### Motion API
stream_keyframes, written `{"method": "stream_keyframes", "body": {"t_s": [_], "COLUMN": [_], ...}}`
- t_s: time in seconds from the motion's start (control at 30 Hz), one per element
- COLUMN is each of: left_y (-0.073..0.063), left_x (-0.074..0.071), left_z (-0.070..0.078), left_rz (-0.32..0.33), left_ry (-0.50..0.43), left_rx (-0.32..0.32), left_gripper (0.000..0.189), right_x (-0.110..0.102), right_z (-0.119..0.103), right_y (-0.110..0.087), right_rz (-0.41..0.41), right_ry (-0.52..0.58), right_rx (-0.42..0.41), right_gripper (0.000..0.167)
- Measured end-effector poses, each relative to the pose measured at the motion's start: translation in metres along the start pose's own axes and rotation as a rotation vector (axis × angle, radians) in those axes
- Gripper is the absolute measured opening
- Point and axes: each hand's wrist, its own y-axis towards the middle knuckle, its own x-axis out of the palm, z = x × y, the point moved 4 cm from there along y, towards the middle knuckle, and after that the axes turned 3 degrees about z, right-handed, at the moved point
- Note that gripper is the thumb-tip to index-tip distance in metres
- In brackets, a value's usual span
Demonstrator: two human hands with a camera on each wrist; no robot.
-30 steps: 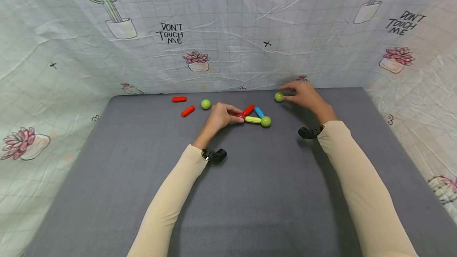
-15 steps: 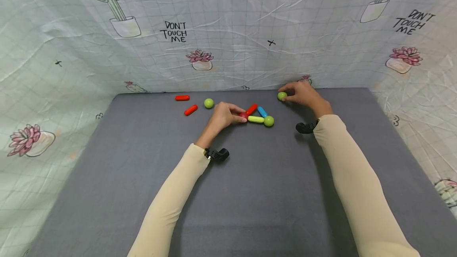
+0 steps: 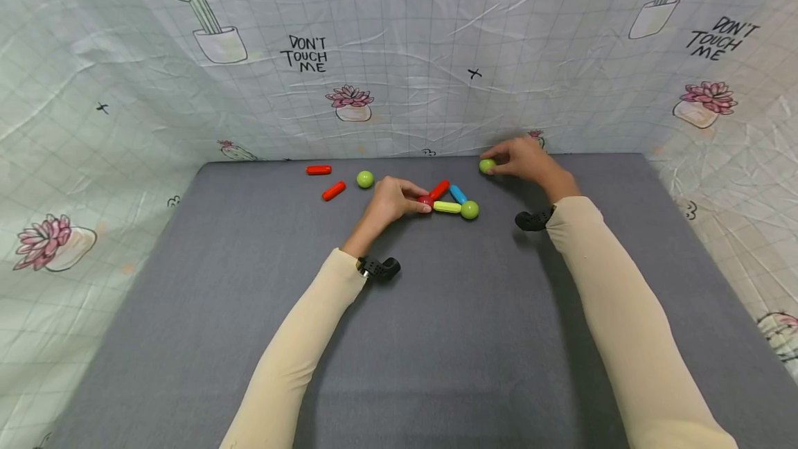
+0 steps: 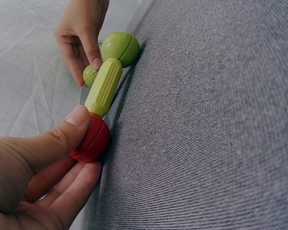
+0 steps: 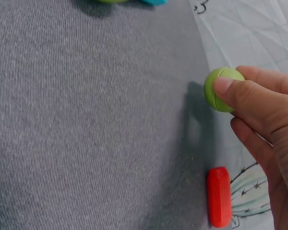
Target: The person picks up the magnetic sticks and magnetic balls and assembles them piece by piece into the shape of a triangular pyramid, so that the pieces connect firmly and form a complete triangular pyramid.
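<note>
In the head view my left hand [image 3: 393,201] pinches a red ball [image 3: 427,202] between thumb and fingers. A ridged yellow-green stick [image 4: 104,88] runs from that ball to a green ball [image 3: 470,210]. Also meeting the red ball is a red stick [image 3: 440,190], angled away toward the back. A blue stick [image 3: 458,194] slants back from the green ball, its far end apart from the red stick. To the right, near the table's back edge, my right hand [image 3: 526,160] holds another green ball [image 5: 223,90] between thumb and fingertips.
Two loose red sticks, one farther back [image 3: 318,170] and one nearer [image 3: 333,191], lie at the back left beside a loose green ball [image 3: 365,179]. Close to my right hand lies another red stick [image 5: 219,196]. A patterned cloth [image 3: 399,54] hangs behind the grey table [image 3: 399,338].
My right hand has shifted slightly left with its green ball. The left hand keeps its grip on the red ball, and the joined pieces stay in place. The head view has shifted a little.
</note>
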Motion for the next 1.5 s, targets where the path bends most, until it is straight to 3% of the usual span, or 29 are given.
{"method": "stream_keyframes", "body": {"t_s": [0.2,0.47,0.63,1.1,1.5], "left_y": [0.001,0.001,0.001,0.001,0.002], "left_x": [0.000,0.001,0.001,0.001,0.000], "left_z": [-0.001,-0.001,-0.001,-0.001,-0.001], "left_rz": [-0.002,0.000,0.003,0.002,0.009], "left_ry": [0.004,-0.004,-0.005,-0.007,-0.015], "left_rx": [-0.007,-0.017,-0.016,-0.014,0.005], "left_gripper": [0.033,0.032,0.032,0.032,0.032], "right_x": [0.004,0.012,0.018,0.026,0.035], "right_z": [-0.016,-0.042,-0.051,-0.063,-0.068], "right_y": [0.007,0.017,0.020,0.025,0.025], "right_rz": [-0.044,-0.123,-0.165,-0.206,-0.258], "right_ry": [0.021,0.050,0.088,0.092,0.049], "right_rx": [-0.064,-0.223,-0.265,-0.290,-0.201], "right_gripper": [0.034,0.033,0.033,0.035,0.047]}}
